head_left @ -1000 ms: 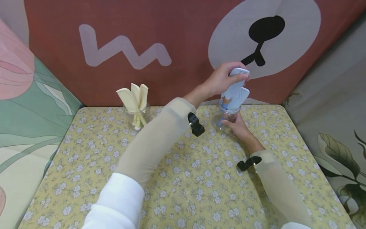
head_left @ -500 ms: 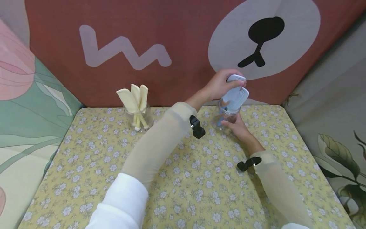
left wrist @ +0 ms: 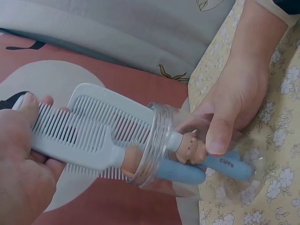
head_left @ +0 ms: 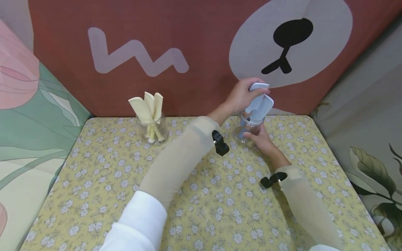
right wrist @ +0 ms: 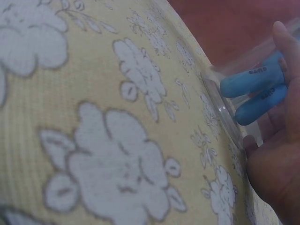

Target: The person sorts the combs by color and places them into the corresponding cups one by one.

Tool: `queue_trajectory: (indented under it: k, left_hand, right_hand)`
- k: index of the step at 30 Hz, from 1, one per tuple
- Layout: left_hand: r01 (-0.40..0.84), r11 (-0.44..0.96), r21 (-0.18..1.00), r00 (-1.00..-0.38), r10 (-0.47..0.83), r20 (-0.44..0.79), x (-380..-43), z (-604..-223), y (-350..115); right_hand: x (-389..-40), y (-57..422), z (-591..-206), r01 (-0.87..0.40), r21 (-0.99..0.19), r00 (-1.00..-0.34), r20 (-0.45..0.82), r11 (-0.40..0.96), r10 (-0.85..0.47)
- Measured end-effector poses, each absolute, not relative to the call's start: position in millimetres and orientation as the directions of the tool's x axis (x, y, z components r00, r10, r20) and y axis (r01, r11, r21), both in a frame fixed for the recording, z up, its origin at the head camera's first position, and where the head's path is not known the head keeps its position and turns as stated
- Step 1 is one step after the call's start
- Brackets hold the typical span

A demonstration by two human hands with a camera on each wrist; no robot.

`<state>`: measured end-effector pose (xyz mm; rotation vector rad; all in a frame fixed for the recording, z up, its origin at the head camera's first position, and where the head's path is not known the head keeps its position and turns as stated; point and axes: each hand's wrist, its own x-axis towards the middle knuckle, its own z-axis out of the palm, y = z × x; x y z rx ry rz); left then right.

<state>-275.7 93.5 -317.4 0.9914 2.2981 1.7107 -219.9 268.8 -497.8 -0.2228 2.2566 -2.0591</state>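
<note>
In the head view my left hand [head_left: 243, 97] pinches a light blue comb [left wrist: 79, 145] by its toothed head, its handle inside a clear jar [head_left: 253, 122]. Beside it in the jar stands another light blue comb [head_left: 264, 106], with a brown animal figure [left wrist: 191, 147] at its neck. Around the jar's lower part, my right hand [head_left: 262, 140] holds it on the table. Through the jar wall, the right wrist view shows blue handles [right wrist: 253, 82] with lettering; the right hand [right wrist: 281, 154] covers part of them.
Left along the table's back edge stands a second clear jar [head_left: 161, 130] with several cream combs [head_left: 150, 106] in it. A yellow floral cloth [head_left: 204, 202] covers the table. Right behind the table rises a red-brown printed backdrop [head_left: 207, 45].
My left hand has moved down, lowering the comb deeper into the jar; in the last half second it has hardly moved. The right hand stays on the jar.
</note>
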Motion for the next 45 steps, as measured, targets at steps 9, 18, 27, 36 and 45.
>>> queue_trajectory:
  k: [9, 18, 27, 36, 45]
  left_hand:
    - [0.464, 0.205, 0.862, -0.830, 0.442, 0.341, -276, -319, 98]
    - [0.449, 0.272, 0.851, -0.864, 0.375, 0.336, -270, -319, 102]
    - [0.420, 0.337, 0.842, -0.899, 0.279, 0.337, -265, -320, 108]
    - [0.408, 0.353, 0.842, -0.903, 0.294, 0.314, -261, -341, 106]
    - [0.409, 0.359, 0.839, -0.904, 0.286, 0.319, -254, -345, 111]
  right_hand:
    - [-219, 267, -497, -0.037, -0.995, -0.990, 0.024, 0.095, -0.137]
    - [-220, 268, -497, -0.011, -0.993, -0.993, -0.003, 0.119, -0.121]
    - [-220, 265, -500, -0.053, -0.996, -0.994, 0.045, 0.078, -0.104]
    - [-219, 263, -501, -0.066, -0.998, -0.992, 0.063, 0.026, -0.114]
    - [-220, 262, -501, -0.076, -0.997, -0.992, 0.074, 0.010, -0.100]
